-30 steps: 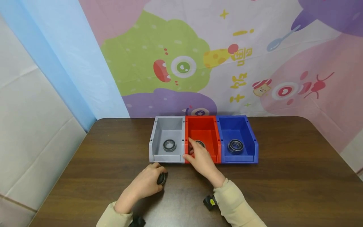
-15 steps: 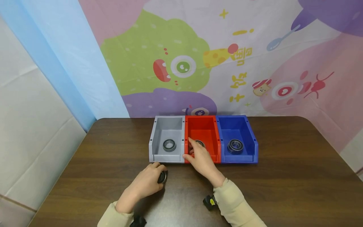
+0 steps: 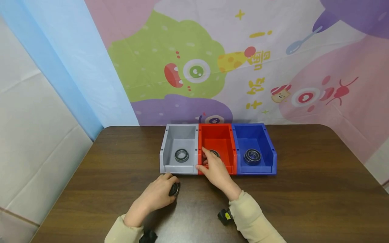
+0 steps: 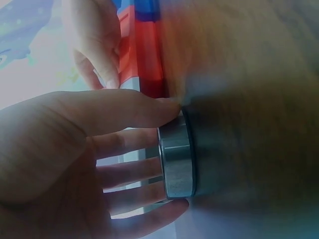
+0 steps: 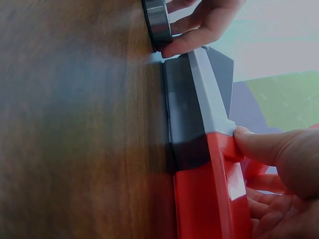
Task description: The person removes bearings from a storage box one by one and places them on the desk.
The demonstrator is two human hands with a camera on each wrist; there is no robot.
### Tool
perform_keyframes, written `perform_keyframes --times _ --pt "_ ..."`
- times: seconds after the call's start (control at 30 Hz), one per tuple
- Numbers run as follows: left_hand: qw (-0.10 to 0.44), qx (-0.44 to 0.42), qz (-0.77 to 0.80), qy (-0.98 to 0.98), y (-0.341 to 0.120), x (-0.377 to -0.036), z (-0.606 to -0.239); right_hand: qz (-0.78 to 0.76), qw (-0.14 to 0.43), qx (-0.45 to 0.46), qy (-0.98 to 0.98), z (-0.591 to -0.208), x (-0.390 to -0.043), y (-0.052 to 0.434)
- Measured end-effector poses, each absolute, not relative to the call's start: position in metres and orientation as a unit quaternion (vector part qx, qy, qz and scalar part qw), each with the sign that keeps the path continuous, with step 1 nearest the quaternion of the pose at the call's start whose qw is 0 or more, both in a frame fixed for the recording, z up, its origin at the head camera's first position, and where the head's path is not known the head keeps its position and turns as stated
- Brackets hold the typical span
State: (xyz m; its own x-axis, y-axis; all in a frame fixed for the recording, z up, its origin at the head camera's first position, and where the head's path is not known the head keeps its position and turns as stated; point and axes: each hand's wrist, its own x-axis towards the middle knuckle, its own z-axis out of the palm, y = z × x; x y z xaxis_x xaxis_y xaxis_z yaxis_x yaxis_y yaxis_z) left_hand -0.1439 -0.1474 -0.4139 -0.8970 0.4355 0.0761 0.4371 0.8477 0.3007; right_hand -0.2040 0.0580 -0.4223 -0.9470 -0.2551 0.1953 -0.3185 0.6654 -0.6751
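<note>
On the table before the grey bin (image 3: 179, 170), my left hand (image 3: 156, 194) grips a metal ball bearing (image 4: 178, 162). The bearing stands on its edge, thumb on one side and fingers on the other. My right hand (image 3: 215, 170) holds the front left part of the red bin (image 3: 223, 138). Its thumb lies on the rim by the grey bin, and the other fingers reach inside. A second bearing (image 3: 215, 153) lies in the red bin, partly hidden by that hand. One bearing (image 3: 181, 155) lies flat in the grey bin, and one (image 3: 252, 156) in the blue bin (image 3: 270, 148).
The three bins stand side by side at the back of the brown wooden table (image 3: 310, 175). Behind them hangs a cartoon-printed cloth (image 3: 255, 87). A black wrist device (image 3: 225, 216) sits below the right sleeve.
Both hands stay in place. The bearing in the left hand has turned slightly, so more of its metal ring shows now.
</note>
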Motion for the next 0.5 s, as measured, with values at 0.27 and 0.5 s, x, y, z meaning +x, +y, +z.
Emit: perform_keyframes --times 0.27,0.5 --pt "-0.015 -0.236 -0.155 -0.959 -0.1478 -0.1454 -0.4125 0.372 0.043 0.157 -0.914 -0.4241 -0.2042 0.058" --pt "-0.031 -0.231 -0.165 -0.958 -0.1454 -0.1509 -0.4097 0.374 0.046 0.161 -0.912 -0.4233 -0.2046 0.0584"
